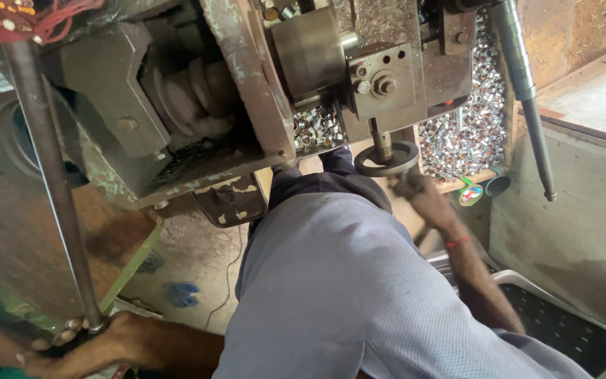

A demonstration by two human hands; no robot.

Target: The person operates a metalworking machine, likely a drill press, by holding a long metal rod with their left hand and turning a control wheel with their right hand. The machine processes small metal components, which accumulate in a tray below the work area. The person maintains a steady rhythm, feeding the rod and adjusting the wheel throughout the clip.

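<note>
Closest in, the left hand is wrapped around the bottom end of a long steel lever, fingers curled tight on it. Past the grey-trousered leg, the right hand is up at the small handwheel on the front of the lathe-type machine. It looks like it's gripping the rim from below, but I honestly can't tell how the fingers sit.

My worry: there's an exposed stepped pulley right by that lever. If the hand slips off the greasy rod, or a sleeve drifts in, it could get caught. There's also a thin cable on the floor to trip over.

Further back, the wooden tray behind the machine is heaped with small shiny metal rings, piled nearly to the edge, so a bump could spill them.
</note>
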